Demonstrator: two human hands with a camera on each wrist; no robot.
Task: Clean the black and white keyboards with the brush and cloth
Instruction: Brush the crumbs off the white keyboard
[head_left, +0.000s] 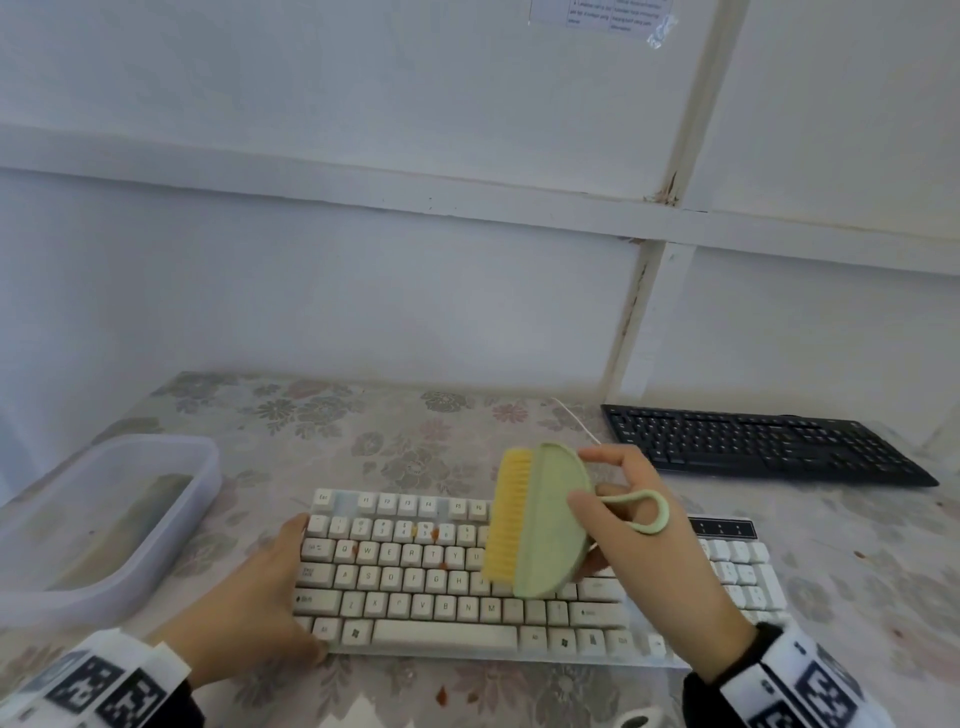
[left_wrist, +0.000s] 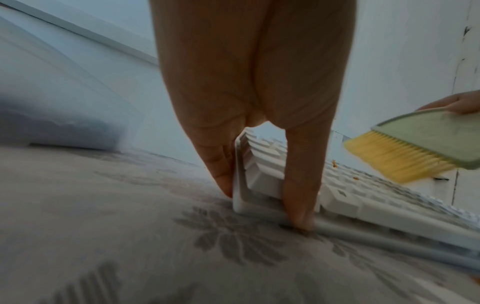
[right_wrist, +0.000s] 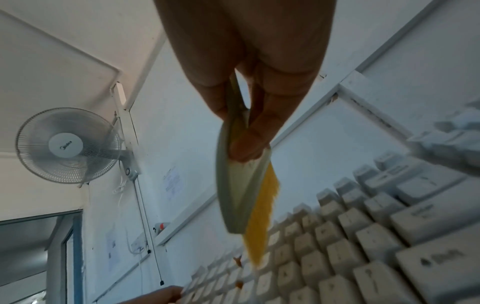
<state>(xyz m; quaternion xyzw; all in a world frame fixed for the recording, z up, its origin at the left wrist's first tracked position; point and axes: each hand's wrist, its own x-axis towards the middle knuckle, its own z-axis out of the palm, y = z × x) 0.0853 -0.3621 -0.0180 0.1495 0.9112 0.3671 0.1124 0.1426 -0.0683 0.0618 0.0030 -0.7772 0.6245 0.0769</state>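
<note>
A person's right hand (head_left: 649, 525) pinches a green brush (head_left: 540, 519) with yellow bristles, thumb on one face and fingers on the other, holding it just above the middle rows of the white keyboard (head_left: 467, 582) on the flower-patterned bench (head_left: 415, 431). The left hand (head_left: 260, 587) steadies the keyboard's left end, fingers straight along its edge and thumb down at the front corner. The black keyboard (head_left: 753, 447) lies untouched at the far right of the bench.

Orange-brown crumbs (head_left: 431, 532) dot the number and letter rows; a hard sweep would likely flick them onto the bench or push them down between the keys, and the light board could skid if the left hand eased off. A clear plastic tub (head_left: 156, 457) sits at the left, its contents murky and hard to identify. No cloth can be picked out with certainty. The keyboard's right end is partly hidden behind the right wrist.
</note>
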